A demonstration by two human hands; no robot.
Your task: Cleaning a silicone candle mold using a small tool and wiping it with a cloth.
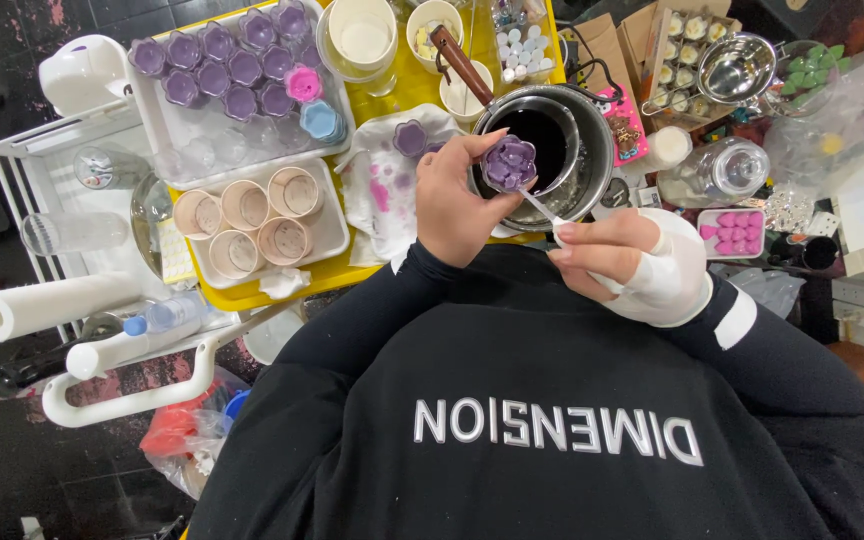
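Note:
My left hand (455, 195) holds a small flower-shaped mould filled with purple wax (509, 161) just over the near rim of a metal pot (592, 150) of dark liquid. My right hand (622, 255), wrapped in a white bandage, grips a thin white spoon (542, 210) whose tip touches the underside of the mould. Another purple flower mould (410, 137) lies on a stained white cloth (384, 190) beside my left hand.
A yellow tray (252, 293) carries a white tray (177, 150) of several purple moulds plus a pink (303, 83) and a blue one (321, 119), and a white tray (327, 235) of round beige cups. A paper roll (37, 305), bottles, a glass jar (722, 170) and pink pieces (735, 232) surround it.

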